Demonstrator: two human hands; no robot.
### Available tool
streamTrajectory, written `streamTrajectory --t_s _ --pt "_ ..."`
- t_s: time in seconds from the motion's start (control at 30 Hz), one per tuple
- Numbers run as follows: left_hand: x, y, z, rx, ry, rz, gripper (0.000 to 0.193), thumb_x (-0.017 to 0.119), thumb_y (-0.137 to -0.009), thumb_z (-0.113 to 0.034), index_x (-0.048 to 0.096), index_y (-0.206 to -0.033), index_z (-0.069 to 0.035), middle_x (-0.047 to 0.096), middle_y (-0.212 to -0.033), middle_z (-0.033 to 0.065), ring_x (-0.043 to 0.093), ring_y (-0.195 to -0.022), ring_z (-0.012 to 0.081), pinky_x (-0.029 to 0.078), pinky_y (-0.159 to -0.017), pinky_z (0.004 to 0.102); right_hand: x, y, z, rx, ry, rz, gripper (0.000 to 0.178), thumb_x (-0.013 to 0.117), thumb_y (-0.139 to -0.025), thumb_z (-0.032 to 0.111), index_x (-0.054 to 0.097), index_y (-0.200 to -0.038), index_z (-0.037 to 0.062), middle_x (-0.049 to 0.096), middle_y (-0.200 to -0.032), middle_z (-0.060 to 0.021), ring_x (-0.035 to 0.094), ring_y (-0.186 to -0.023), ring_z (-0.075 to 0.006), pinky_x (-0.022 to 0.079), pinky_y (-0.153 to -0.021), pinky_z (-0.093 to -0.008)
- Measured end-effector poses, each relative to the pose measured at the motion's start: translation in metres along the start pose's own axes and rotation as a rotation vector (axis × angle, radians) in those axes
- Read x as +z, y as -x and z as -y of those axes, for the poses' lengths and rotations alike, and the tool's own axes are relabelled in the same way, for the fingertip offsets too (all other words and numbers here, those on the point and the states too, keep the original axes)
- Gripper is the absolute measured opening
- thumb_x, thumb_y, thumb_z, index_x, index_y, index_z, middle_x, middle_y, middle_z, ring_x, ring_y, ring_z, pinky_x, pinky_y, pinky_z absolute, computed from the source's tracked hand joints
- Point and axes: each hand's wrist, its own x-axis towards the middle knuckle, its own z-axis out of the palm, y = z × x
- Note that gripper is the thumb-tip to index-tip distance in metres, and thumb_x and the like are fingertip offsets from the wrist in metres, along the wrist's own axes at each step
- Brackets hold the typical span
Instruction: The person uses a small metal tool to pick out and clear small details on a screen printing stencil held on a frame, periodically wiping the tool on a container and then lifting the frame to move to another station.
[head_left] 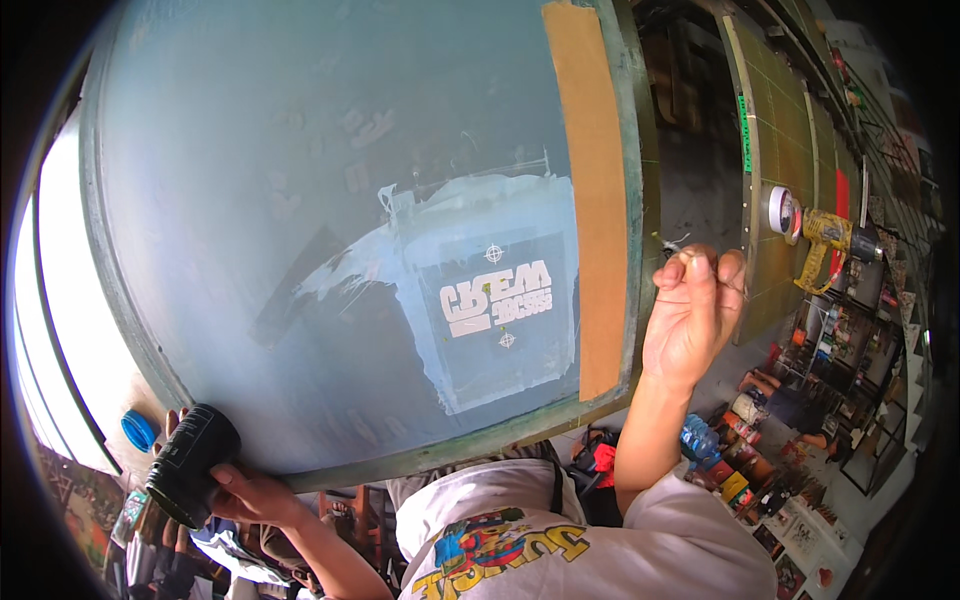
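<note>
A large screen-printing frame [620, 120] with pale blue mesh [300, 150] stands lifted in front of me, filling most of the view. A white stencil patch with a printed design [495, 300] sits at its lower right, beside a strip of brown tape [595, 200]. My right hand [695, 310] is closed around the frame's right edge. My left hand [245, 490] grips a black cylindrical can [192, 462] at the frame's lower left corner.
A blue cap [138, 430] lies by the lower left of the frame. At the right, a yellow drill [825, 240] and a tape roll [782, 212] hang beside stacked green-framed screens [790, 130]. Bottles and cluttered shelves [740, 470] sit below right.
</note>
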Motion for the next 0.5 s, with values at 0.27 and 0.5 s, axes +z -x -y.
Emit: streamTrajectory --t_s 0.27,0.5 --pt "0.004 0.000 -0.007 -0.041 0.076 -0.022 0.057 0.056 -0.097 -0.032 0.040 -0.135 0.008 0.051 -0.134 0.0236 0.055 -0.119 0.0323 0.051 -0.097 0.0426 -0.008 0.025 -0.005 0.077 -0.021 -0.123 0.025 0.061 -0.092 0.003 0.047 -0.111 0.0114 0.064 -0.092 -0.0099 0.060 -0.069 -0.0162 0.051 -0.061 -0.0297" --pt "-0.006 0.003 0.002 -0.111 0.050 -0.012 0.066 0.056 -0.096 -0.037 0.034 -0.140 0.007 0.046 -0.139 0.0255 0.049 -0.126 0.0379 0.044 -0.104 0.0484 -0.003 0.033 -0.014 -0.020 0.049 -0.067 0.028 0.061 -0.090 -0.003 0.046 -0.110 0.0089 0.065 -0.090 -0.0132 0.061 -0.065 -0.0177 0.052 -0.056 -0.0304"
